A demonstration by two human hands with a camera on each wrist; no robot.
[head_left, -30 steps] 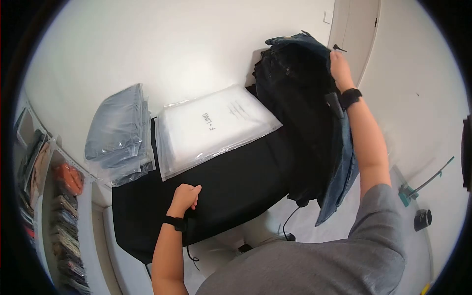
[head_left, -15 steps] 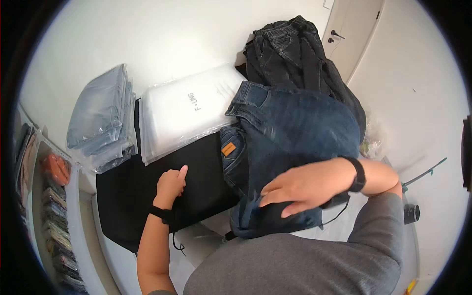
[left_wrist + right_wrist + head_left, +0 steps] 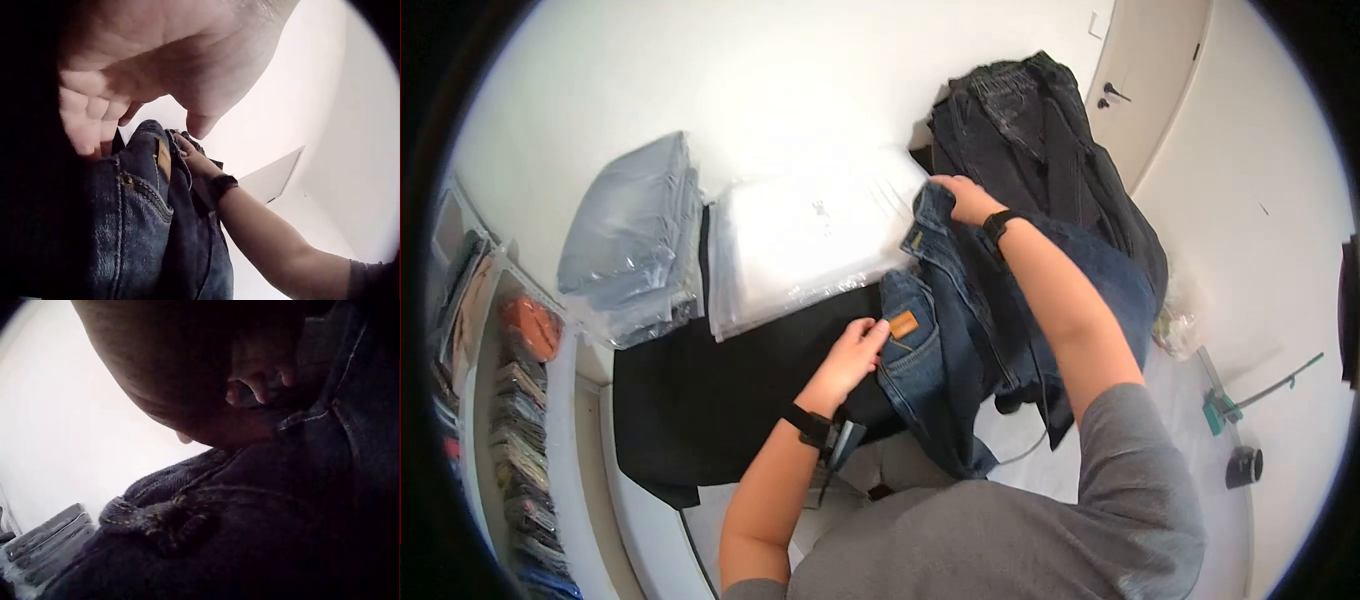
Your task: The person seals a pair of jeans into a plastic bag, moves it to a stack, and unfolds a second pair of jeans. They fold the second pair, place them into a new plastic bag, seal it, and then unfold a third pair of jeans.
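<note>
Blue jeans, likely soft but weighty, are best taken by the waistband, clasped by the right grip, the left grip loosely parted beside the patch.

No text can be read. The orange patch on the blue jeans is too small to make out; dark print on the clear bags near the desk's far edge drowns in glare.

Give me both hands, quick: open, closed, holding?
Left hand: open at the blue jeans, thumb and fingers apart.
Right hand: closed, holding the blue jeans.
</note>
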